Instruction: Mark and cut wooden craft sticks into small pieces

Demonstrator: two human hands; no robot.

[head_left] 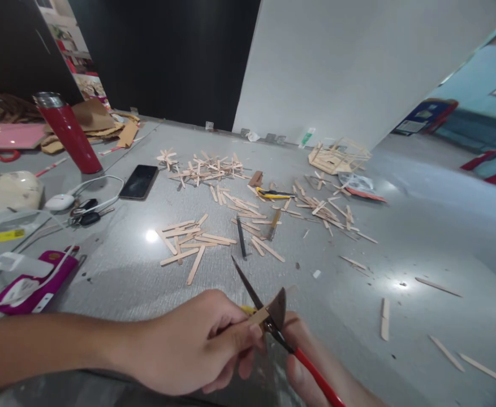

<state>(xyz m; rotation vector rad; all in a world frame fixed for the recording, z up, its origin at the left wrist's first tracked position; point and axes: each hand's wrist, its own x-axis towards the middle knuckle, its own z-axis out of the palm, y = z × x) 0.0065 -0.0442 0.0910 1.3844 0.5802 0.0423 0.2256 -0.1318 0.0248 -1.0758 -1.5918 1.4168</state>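
Note:
Below the middle of the head view, my left hand [188, 345] pinches a flat wooden craft stick [258, 317] between thumb and fingers. My right hand [322, 351] grips a pair of scissors [278, 308] with a red handle. The scissors' dark blades are spread, one slim and pointing up and left, the other short and broad. The stick's end lies between them, close to the pivot. A small yellow piece shows behind the stick, too covered to name. Most of the right hand's fingers are hidden.
Loose craft sticks [220, 240] lie scattered across the grey table. Among them are a yellow cutter knife [273, 194] and a black pen [241, 237]. A stick-built frame [336, 157] stands at the back right. On the left are a phone [139, 182], a red bottle [72, 135] and cables.

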